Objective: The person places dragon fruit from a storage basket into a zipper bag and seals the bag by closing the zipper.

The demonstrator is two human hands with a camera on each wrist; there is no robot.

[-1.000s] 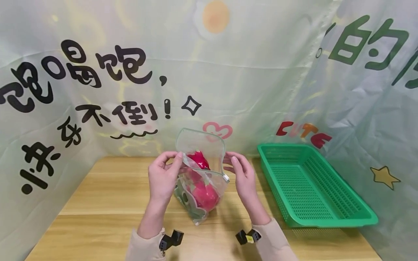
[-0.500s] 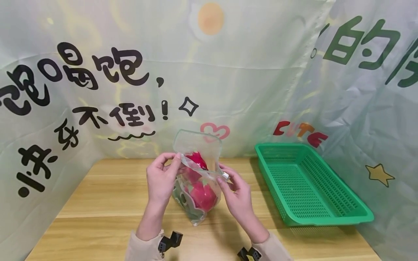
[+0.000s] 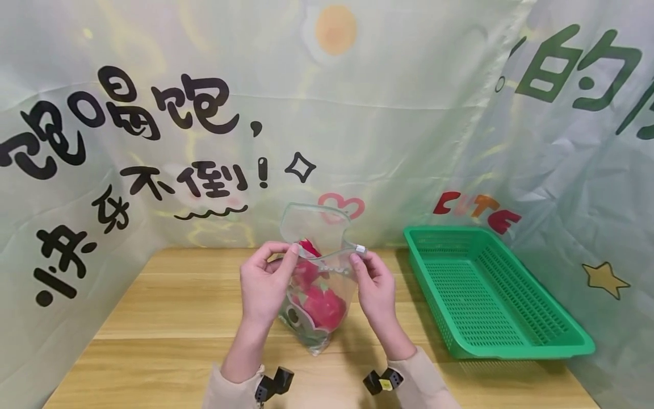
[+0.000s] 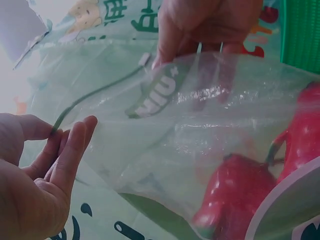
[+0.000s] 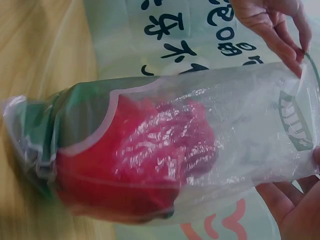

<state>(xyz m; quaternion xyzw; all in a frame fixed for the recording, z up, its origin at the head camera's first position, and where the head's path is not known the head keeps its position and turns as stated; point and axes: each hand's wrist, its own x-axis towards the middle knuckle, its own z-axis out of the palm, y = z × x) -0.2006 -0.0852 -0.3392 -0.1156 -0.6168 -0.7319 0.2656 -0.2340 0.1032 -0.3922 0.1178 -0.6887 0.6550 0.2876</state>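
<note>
A clear slider zip bag (image 3: 342,278) with a green printed lower part hangs between both hands, mouth up and gaping. Inside it are red dragon fruits (image 3: 322,309) with green tips, also plain through the film in the left wrist view as red fruits (image 4: 240,195). My left hand (image 3: 267,278) pinches the left side of the bag's rim between thumb and fingers. At the opposite corner my right hand (image 3: 377,287) pinches the rim, thumb just below the white slider (image 3: 360,249). The bag's bottom tip is close over the table.
To the right stands a green perforated plastic basket (image 3: 475,295) on the wooden table (image 3: 168,318). Printed fabric (image 3: 398,142) walls off the back and sides. A black wrist camera (image 3: 275,384) sits at each cuff.
The right hand, apart from the bag at first, has taken hold of its right corner at the slider. That corner has since risen, and the left hand keeps its pinch.
</note>
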